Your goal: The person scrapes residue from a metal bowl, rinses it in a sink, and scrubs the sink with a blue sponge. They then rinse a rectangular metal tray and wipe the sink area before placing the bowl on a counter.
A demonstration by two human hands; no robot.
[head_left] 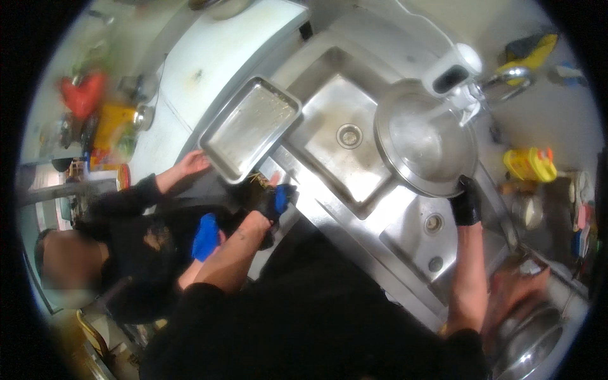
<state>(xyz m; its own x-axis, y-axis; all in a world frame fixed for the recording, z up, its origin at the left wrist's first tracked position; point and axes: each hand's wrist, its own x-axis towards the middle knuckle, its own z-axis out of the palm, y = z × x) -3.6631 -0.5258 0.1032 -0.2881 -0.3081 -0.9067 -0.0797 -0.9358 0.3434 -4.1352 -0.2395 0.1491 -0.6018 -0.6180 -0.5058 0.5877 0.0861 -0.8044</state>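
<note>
My right hand point(467, 204), in a black glove, is closed on the near rim of a round metal bowl point(396, 155). The bowl is tilted over the right part of the sink, and water from the tap runs into it. On the left, my left hand point(271, 214), also in a dark glove, is beside the sink's front edge with something blue point(282, 197) against it. Its fingers are too dark and hidden to read. Just beyond it, a shallow rectangular metal tray point(244, 130) with bits of food residue is held at its left edge by another person's bare hand point(192, 163).
The steel sink has a large basin point(339, 114) and a smaller one point(421, 237), each with a drain. A curved tap point(506, 85) with a white attachment point(453, 69) stands at the back right. A co-worker in black point(152, 253) is close on my left, near a white counter point(209, 63).
</note>
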